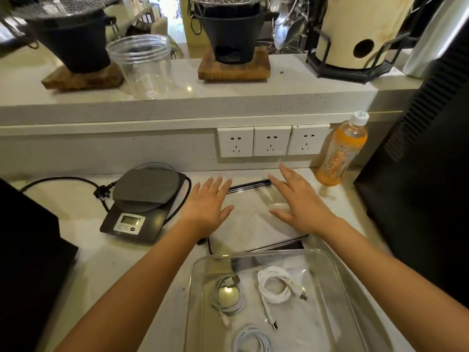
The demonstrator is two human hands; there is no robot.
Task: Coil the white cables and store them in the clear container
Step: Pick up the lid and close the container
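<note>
Three coiled white cables (275,285) lie inside the clear rectangular glass container (337,280). Our left hand (206,207) and right hand (299,201) hover with fingers spread, holding nothing, over the clear lid (253,224). Lid likely rigid, slippery; we'd grip its dark-trimmed edges.

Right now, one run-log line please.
left hand: open, over lid | right hand: open, over lid | three coiled cables in clear container
</note>
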